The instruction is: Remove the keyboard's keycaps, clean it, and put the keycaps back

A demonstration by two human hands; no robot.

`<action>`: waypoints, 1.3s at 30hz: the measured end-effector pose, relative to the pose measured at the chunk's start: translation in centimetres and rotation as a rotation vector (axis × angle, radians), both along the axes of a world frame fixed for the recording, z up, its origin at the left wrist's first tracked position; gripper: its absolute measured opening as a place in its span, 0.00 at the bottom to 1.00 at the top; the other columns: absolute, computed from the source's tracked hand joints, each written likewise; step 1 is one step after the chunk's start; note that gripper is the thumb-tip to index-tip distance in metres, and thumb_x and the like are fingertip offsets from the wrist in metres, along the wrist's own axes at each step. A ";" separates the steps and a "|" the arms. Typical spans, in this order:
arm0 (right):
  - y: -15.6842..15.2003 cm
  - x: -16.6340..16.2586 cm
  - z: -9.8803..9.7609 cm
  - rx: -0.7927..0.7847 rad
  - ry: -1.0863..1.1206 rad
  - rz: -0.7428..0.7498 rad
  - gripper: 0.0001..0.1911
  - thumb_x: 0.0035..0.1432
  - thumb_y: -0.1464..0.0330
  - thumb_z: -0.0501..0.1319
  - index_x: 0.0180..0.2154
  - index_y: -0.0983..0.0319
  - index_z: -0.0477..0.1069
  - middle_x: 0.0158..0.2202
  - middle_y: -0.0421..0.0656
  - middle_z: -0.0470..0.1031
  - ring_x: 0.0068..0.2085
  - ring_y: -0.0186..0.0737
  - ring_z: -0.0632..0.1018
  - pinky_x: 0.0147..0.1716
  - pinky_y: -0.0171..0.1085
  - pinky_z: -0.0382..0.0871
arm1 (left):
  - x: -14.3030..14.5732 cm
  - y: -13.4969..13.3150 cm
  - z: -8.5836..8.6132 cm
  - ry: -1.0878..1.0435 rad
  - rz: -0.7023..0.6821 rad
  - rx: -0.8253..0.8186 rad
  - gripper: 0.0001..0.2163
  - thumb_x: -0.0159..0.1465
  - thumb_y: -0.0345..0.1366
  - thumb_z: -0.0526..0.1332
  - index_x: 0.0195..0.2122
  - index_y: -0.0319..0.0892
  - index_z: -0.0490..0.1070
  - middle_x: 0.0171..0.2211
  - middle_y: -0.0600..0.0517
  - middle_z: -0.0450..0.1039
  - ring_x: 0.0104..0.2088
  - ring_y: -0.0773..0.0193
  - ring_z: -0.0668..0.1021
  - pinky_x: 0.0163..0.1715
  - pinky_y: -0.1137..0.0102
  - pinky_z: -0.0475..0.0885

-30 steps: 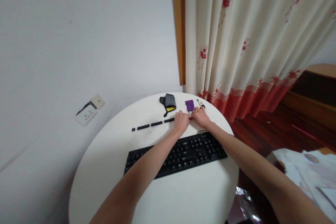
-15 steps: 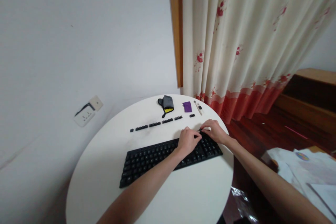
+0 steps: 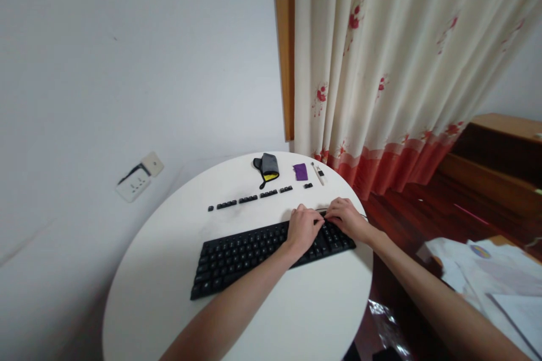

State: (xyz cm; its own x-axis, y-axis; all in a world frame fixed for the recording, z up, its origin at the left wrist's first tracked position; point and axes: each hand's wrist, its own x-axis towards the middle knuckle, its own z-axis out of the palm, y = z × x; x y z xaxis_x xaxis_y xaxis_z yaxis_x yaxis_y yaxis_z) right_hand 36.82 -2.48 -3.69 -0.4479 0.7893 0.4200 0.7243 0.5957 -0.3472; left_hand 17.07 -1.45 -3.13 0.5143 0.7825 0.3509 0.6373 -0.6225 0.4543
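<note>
A black keyboard (image 3: pixel 241 256) lies at a slant on the white round table. My left hand (image 3: pixel 302 228) rests over its upper right part, thumb and fingers pinched together at the top row. Close beside it, my right hand (image 3: pixel 346 219) bends its closed fingertips down to the same spot, near the keyboard's back edge. Whatever is between the fingertips is too small and hidden to make out. Behind the keyboard runs a row of loose black keycaps (image 3: pixel 248 199), set in small groups, with a short group of keycaps (image 3: pixel 308 185) at its right end.
At the table's (image 3: pixel 271 316) back are a grey and yellow cloth (image 3: pixel 270 164), a purple cloth (image 3: pixel 300 172) and a small brush-like tool (image 3: pixel 317 173). A wall socket (image 3: pixel 133 185) is at left, a curtain (image 3: pixel 381 67) behind. White papers (image 3: pixel 486 271) lie at right.
My right hand has shifted down a little, its fingertips lower at the keyboard's back edge. My left hand has stayed nearly in place. The whole view has shifted slightly.
</note>
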 end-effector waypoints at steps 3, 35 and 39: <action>-0.1 0.1 0.1 0.037 -0.032 0.044 0.08 0.63 0.71 0.59 0.36 0.58 0.77 0.37 0.45 0.77 0.44 0.45 0.71 0.44 0.46 0.61 | 0.0 -0.2 0.1 0.052 -0.002 0.031 0.06 0.64 0.36 0.62 0.34 0.49 0.79 0.39 0.56 0.80 0.40 0.57 0.71 0.42 0.63 0.63; -2.4 -0.8 -1.1 0.004 0.127 -0.142 0.12 0.64 0.67 0.56 0.32 0.58 0.77 0.45 0.47 0.73 0.48 0.49 0.70 0.48 0.49 0.67 | -0.8 -2.5 0.9 0.142 -0.039 0.089 0.11 0.68 0.40 0.56 0.43 0.44 0.76 0.49 0.49 0.71 0.51 0.55 0.67 0.49 0.60 0.64; -2.4 -0.8 -1.3 0.002 0.119 -0.139 0.12 0.64 0.67 0.56 0.32 0.58 0.77 0.45 0.47 0.73 0.49 0.48 0.70 0.49 0.48 0.66 | -0.8 -2.5 0.8 0.149 -0.042 0.093 0.11 0.68 0.40 0.55 0.40 0.44 0.76 0.48 0.49 0.71 0.51 0.55 0.67 0.49 0.59 0.64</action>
